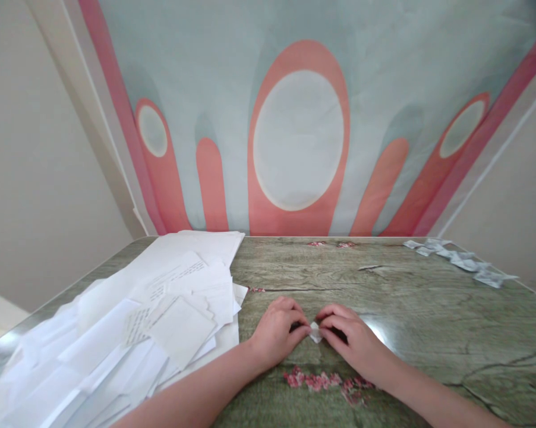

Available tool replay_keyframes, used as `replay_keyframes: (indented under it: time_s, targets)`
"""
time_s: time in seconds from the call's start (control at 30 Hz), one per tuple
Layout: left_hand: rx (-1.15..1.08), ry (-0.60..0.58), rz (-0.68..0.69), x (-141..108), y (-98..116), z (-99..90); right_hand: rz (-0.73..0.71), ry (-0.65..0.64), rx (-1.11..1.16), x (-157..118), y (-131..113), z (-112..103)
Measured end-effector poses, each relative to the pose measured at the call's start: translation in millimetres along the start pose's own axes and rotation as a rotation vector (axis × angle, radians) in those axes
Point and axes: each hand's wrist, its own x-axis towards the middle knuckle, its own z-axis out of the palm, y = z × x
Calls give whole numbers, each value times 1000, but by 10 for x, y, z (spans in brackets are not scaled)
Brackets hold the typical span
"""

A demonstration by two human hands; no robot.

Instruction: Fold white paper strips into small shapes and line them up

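A small folded piece of white paper (315,333) sits between my two hands, just above or on the wood-patterned table (303,273). My left hand (280,331) pinches its left side between thumb and fingers. From the right, my right hand (350,339) grips the opposite side in the same way. The fingertips cover part of the paper, so its exact folded shape is hard to make out.
A large heap of white paper sheets (183,330), some with printed text, covers the table's left side. Several small folded papers (462,260) lie in a row at the far right edge. Behind the table stands a coral and grey-green patterned wall (232,71).
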Motion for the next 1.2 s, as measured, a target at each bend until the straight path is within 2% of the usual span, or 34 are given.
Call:
replay_keyframes:
  time_s: [0.13,0.23,0.63,0.93,1.2]
  targets:
    - [-4,36,-34,5,-6,37,96,15,44,12,37,48]
    - [7,56,-53,5,-1,48,116,31,40,29,63,68]
    - [82,87,-106,27,52,68,127,12,-5,77,96,66]
    - [114,78,-119,25,51,65,147,-47,-45,100,105,64]
    - [148,76,-107,20,38,81,94,10,-89,58,90,86]
